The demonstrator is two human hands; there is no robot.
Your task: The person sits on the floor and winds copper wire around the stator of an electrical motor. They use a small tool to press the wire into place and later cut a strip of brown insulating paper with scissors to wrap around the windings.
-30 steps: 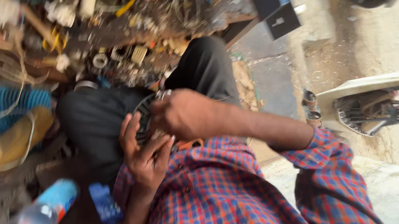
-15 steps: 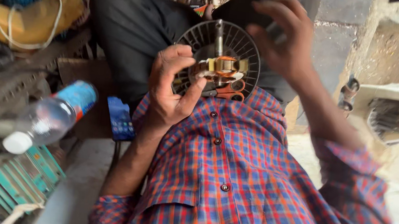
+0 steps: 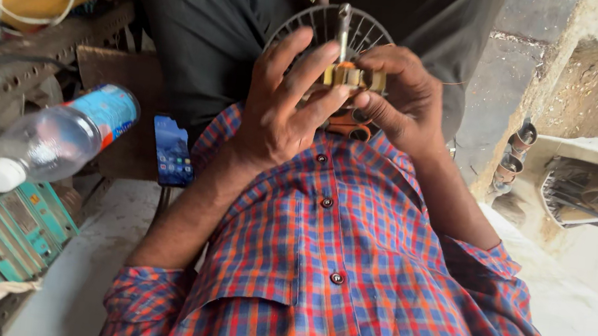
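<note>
Your left hand [image 3: 284, 108] and right hand [image 3: 401, 97] both clasp the round motor part [image 3: 338, 42] — fingers curled on its yellowish centre, over your lap — clear plastic bottle [image 3: 56, 140] lying left.

Upper centre of frame: your left hand [image 3: 284, 108] and right hand [image 3: 400, 100] both grip a round grey wire-spoked motor part [image 3: 330, 30] with a brass-coloured core. Left of frame: clear plastic bottle [image 3: 60, 137], blue phone [image 3: 172, 151] beside it.
</note>
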